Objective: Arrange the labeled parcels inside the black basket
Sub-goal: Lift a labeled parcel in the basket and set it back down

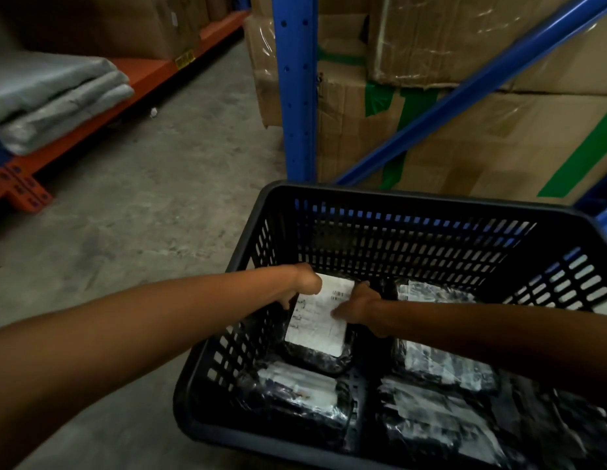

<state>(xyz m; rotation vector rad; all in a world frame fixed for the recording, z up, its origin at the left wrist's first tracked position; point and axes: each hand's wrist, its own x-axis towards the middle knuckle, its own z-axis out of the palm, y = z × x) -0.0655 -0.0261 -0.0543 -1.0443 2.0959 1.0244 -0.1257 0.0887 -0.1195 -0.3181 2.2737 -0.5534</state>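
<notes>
A black slotted basket (397, 205) stands on the concrete floor. Several black-wrapped parcels with white labels lie in it. Both hands reach inside to one parcel (317, 320) with a large white label in the far left part. My left hand (303, 283) grips its upper left edge. My right hand (358, 307) holds its right edge, fingers on the label. Another parcel (295, 391) lies in the near left corner, and more parcels (441, 371) fill the right side under my right forearm.
A blue rack upright (295, 86) and diagonal brace stand just behind the basket, with taped cardboard boxes (464, 130) stacked behind them. An orange shelf (91, 106) at left carries folded grey bags (54, 96). Bare concrete floor (142, 215) lies left of the basket.
</notes>
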